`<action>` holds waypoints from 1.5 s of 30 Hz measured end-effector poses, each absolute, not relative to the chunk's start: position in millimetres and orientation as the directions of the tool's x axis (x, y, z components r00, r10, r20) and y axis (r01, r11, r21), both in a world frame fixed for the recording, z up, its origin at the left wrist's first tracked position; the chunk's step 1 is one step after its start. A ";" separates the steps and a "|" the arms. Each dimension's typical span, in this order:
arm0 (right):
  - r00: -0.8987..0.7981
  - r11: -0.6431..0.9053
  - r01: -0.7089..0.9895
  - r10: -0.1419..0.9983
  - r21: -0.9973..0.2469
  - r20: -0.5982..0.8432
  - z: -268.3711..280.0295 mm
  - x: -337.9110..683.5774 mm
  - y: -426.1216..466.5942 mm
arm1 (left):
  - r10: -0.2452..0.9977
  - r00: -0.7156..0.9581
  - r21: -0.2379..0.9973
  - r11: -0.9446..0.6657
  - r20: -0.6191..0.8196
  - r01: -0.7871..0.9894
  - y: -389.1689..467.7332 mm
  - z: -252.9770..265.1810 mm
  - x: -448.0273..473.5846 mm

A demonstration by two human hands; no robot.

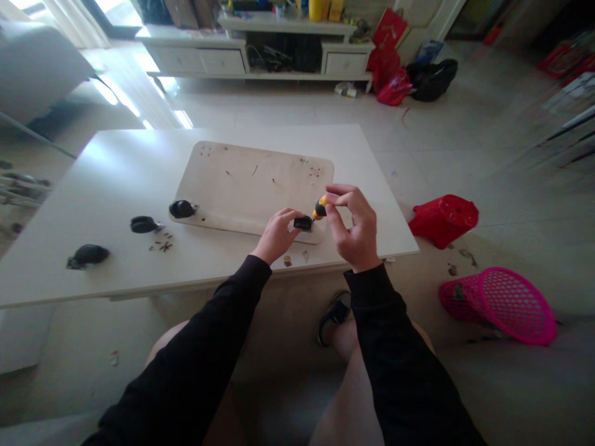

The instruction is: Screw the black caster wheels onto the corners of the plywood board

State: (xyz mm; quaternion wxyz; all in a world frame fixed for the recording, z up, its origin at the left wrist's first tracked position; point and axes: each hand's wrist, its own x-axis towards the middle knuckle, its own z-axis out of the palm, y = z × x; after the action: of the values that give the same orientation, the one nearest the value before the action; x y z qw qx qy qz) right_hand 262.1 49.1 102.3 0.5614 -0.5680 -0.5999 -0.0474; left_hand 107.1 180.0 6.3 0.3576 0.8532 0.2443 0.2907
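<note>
My left hand (279, 233) grips a black caster wheel (303, 223) at the near right corner of a pale rounded board (242, 198). In my right hand (353, 223) is a yellow and black screwdriver (320, 207), pinched by its handle. Its tip points down at the caster's mounting plate; whether it sits in a screw is too small to tell. Another caster (183, 209) rests on the board's near left corner. Two more casters, one (144, 224) beside the board and one (88, 255) farther left, lie on the white table. Loose screws (164, 246) are scattered near them.
The white table (139, 272) ends close to my knees. Several small screws lie on the board. On the floor to the right are a red stool (444, 221) and a pink mesh basket (499, 306). A white TV cabinet (199, 61) stands beyond the table.
</note>
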 end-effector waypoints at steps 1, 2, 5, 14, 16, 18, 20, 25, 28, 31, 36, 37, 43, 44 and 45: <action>0.263 0.359 0.718 0.653 -0.596 0.710 101.4 261.9 48.9 | 0.626 0.712 0.754 -0.623 0.319 0.210 179.8 6.6 107.0; 0.264 0.361 0.709 0.660 -0.605 0.703 100.2 262.0 49.1 | 0.626 0.712 0.754 -0.622 0.318 0.210 179.7 6.8 106.9; 0.346 0.315 0.742 0.577 -0.592 0.740 96.8 263.6 51.2 | 0.627 0.708 0.750 -0.627 0.324 0.212 179.6 7.4 106.7; 0.269 0.378 0.717 0.625 -0.586 0.732 99.1 261.7 49.4 | 0.630 0.709 0.739 -0.632 0.316 0.233 179.6 10.4 106.8; 0.329 0.337 0.745 0.564 -0.575 0.757 98.6 262.0 50.1 | 0.628 0.710 0.744 -0.629 0.318 0.224 179.7 10.0 106.8; 0.378 0.291 0.768 0.512 -0.570 0.771 98.0 262.7 50.7 | 0.627 0.711 0.749 -0.626 0.319 0.216 179.6 9.6 106.7; 0.373 0.293 0.767 0.520 -0.571 0.768 98.1 262.8 50.3 | 0.627 0.711 0.752 -0.624 0.319 0.213 179.5 9.4 106.4; 0.257 0.392 0.719 0.618 -0.574 0.743 99.2 261.1 49.3 | 0.635 0.706 0.756 -0.617 0.312 0.221 179.7 9.3 106.6; 0.317 0.328 0.773 0.541 -0.542 0.779 97.4 262.6 51.5 | 0.635 0.707 0.753 -0.619 0.311 0.224 179.4 9.4 107.7; 0.350 0.310 0.792 0.475 -0.525 0.808 94.8 264.4 52.7 | 0.632 0.710 0.744 -0.626 0.309 0.233 179.1 10.0 108.2; 0.263 0.386 0.736 0.594 -0.556 0.760 93.0 263.8 52.3 | 0.634 0.712 0.737 -0.629 0.303 0.246 179.9 9.7 107.9; 0.263 0.379 0.744 0.592 -0.551 0.762 92.8 263.9 52.5 | 0.633 0.711 0.736 -0.631 0.305 0.246 180.2 9.3 107.8; 0.284 0.345 0.783 0.543 -0.519 0.790 92.6 267.6 52.2 | 0.630 0.708 0.743 -0.630 0.319 0.227 180.6 7.3 107.6; 0.274 0.352 0.768 0.574 -0.535 0.772 92.7 267.8 51.5 | 0.632 0.707 0.744 -0.628 0.318 0.227 180.6 7.2 107.6; 0.265 0.360 0.749 0.606 -0.556 0.750 93.0 267.9 50.8 | 0.634 0.705 0.745 -0.627 0.318 0.227 180.6 7.2 107.6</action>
State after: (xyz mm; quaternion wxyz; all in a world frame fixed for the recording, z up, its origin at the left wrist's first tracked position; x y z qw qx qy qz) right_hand 267.9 50.8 93.0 0.5628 -0.5620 -0.6028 -0.0634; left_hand 107.6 180.6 7.2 0.3507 0.8542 0.2519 0.2897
